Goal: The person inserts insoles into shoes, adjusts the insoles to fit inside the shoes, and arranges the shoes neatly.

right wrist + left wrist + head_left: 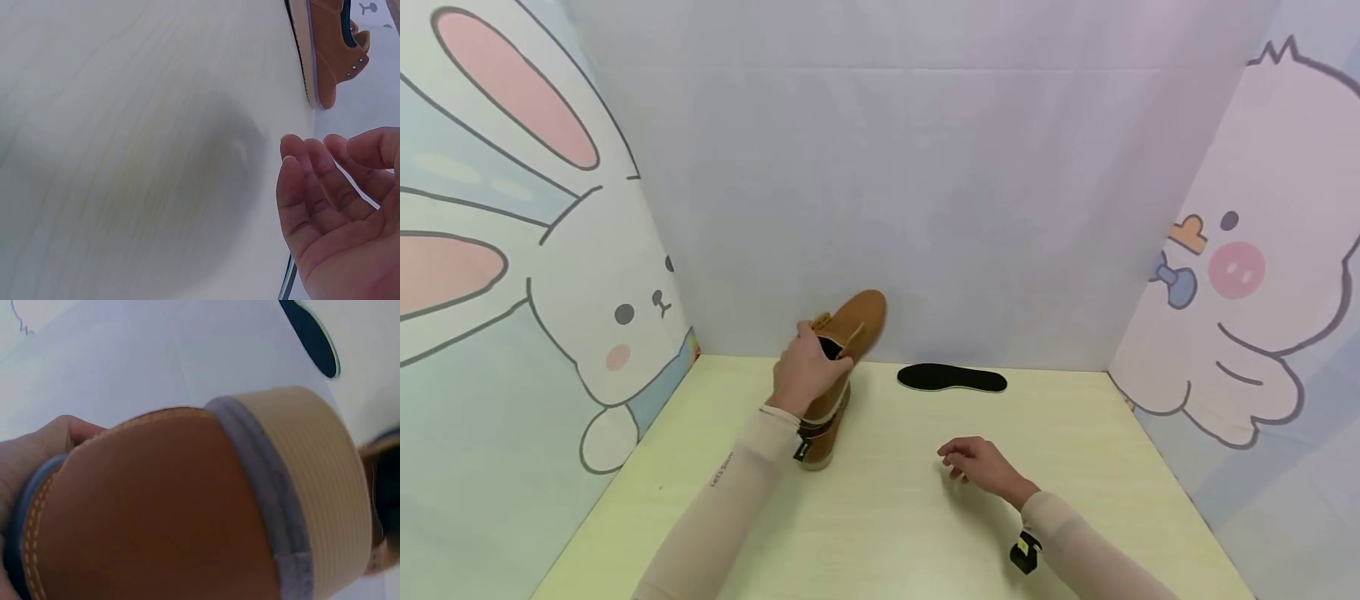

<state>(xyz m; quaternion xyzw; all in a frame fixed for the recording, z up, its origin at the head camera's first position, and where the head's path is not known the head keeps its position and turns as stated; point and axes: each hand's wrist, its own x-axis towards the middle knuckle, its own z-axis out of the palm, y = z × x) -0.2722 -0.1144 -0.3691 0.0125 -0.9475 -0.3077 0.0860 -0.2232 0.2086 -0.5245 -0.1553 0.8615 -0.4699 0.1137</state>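
Observation:
My left hand grips a brown lace-up shoe by its opening, its toe pointing up toward the back wall. Close up in the left wrist view are this shoe's stitched brown heel and its pale ribbed sole. A second brown shoe stands on the table, partly hidden behind the raised one; some of it shows at the right edge of the left wrist view. Over the table, to the right, my right hand holds nothing, its fingers loosely bent.
A black insole lies flat at the back of the pale wooden table, near the grey-white back wall. Side panels with a cartoon rabbit and a white cartoon figure enclose the table left and right.

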